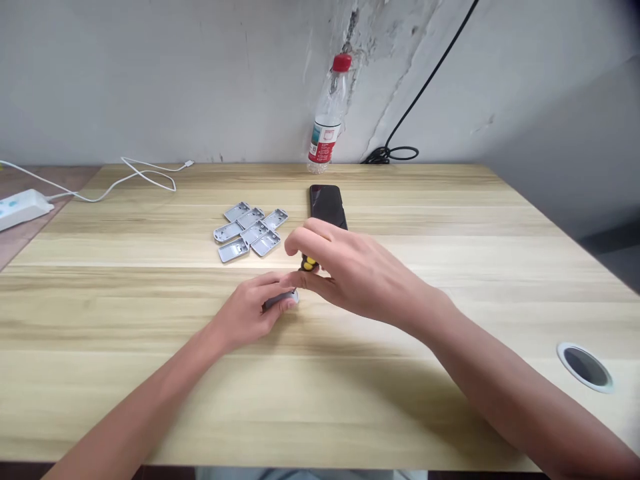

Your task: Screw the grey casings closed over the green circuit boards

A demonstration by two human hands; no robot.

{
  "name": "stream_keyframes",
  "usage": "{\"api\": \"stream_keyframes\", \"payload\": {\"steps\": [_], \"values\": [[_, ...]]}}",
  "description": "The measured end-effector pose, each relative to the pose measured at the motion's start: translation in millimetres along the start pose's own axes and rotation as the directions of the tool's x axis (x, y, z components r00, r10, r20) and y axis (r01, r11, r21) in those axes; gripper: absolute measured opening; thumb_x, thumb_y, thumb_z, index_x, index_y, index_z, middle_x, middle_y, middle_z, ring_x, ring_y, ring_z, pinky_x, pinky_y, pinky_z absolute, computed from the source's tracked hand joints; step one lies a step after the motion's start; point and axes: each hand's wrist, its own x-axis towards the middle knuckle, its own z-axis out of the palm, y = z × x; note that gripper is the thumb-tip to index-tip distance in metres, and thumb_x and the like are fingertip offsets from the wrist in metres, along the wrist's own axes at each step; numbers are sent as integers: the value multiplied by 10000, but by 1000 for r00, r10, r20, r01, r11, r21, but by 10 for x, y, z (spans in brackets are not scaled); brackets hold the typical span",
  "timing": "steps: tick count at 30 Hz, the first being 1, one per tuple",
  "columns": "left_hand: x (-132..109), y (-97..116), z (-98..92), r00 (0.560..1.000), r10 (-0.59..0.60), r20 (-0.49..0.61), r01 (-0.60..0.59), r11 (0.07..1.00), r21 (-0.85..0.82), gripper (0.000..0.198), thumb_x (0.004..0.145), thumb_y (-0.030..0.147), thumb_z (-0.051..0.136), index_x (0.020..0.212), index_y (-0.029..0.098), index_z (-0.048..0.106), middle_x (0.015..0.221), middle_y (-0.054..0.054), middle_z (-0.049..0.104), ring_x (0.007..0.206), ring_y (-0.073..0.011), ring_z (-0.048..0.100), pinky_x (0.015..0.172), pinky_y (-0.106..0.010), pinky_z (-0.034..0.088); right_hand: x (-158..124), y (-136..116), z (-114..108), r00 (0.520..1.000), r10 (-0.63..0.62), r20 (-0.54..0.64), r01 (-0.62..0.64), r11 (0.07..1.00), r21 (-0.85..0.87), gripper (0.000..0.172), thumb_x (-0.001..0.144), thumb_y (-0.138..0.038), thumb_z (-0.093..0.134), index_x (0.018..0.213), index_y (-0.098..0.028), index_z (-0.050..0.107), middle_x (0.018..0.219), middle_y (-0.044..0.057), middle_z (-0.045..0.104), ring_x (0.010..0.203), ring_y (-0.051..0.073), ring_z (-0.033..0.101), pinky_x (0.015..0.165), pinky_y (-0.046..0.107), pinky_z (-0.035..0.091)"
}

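My left hand (253, 312) rests on the wooden table (150, 373) with its fingers closed round a small grey plastic part (281, 299). Just above it, my right hand (345, 270) grips a small screwdriver with a yellow and black handle (310, 263), held upright over the grey part. The screwdriver's tip is hidden behind my fingers. A cluster of several grey plastic shells (250, 231) lies on the table a little beyond my left hand.
A black phone (327, 203) lies face up behind my right hand. A clear bottle with a red cap (329, 117) stands at the wall. A white power strip (20, 208) and white cable (135, 175) are at far left, a cable hole (585, 367) at right.
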Motion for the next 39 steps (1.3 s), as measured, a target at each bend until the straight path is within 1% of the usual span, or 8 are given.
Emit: {"api": "stream_keyframes", "payload": {"steps": [3,6,11,25,28,31,33,39], "values": [[6,2,-1,999,26,-34,-26,1000,-7,142,961,172,596,1043,176,712,1070,-77,740,976,-190,705,829,-303,580,5,3,-14,996,-79,32,75,992,99,125,917,-107,559,979,-202,508,1033,58,588,702,127,514,566,244,363],[8,0,3,999,24,-27,-24,1000,-11,164,961,163,590,1070,180,711,1097,-78,737,1011,-191,705,867,-306,581,2,11,-37,999,-43,9,42,997,69,121,896,-93,581,927,-201,535,890,27,592,667,134,501,562,254,338],[-1,-8,15,998,33,-56,-34,999,-16,163,958,170,595,1065,186,716,1092,-75,739,1004,-196,710,863,-315,588,-1,37,-37,990,-135,44,127,978,164,161,908,-95,551,1034,-195,536,1065,78,618,818,163,572,633,262,403],[-12,7,44,999,19,-41,-20,1000,-9,138,956,168,604,1045,159,709,1074,-80,735,923,-183,711,789,-299,582,19,45,30,1000,-25,4,25,998,62,218,846,-47,628,925,-209,507,839,-2,581,695,138,508,556,247,339],[-12,10,51,999,16,-44,-17,1000,-11,143,958,180,603,1052,173,709,1098,-80,733,938,-188,711,801,-309,587,0,61,14,1000,-12,9,11,996,90,222,879,-78,610,1038,-208,527,1003,41,627,808,166,576,606,261,418],[-11,0,58,998,34,-56,-35,999,-23,151,959,180,598,1066,179,704,1115,-85,731,986,-199,706,844,-329,587,-35,83,-36,992,-113,49,103,978,180,341,910,-55,504,1218,-202,507,1308,122,558,1009,202,609,700,294,503],[-10,-8,60,998,38,-55,-39,999,-27,153,960,176,595,1070,181,700,1098,-82,735,990,-199,704,851,-337,587,-54,90,-70,982,-181,62,163,960,226,409,917,-33,446,1284,-207,495,1362,134,538,1058,206,615,727,301,524],[0,11,34,999,18,-36,-19,999,-26,162,968,188,580,1066,187,709,1125,-89,733,1010,-203,703,865,-335,591,-57,70,-63,994,-101,-27,104,985,138,242,935,-138,607,1166,-201,577,1017,62,691,783,172,635,620,273,485]]}}
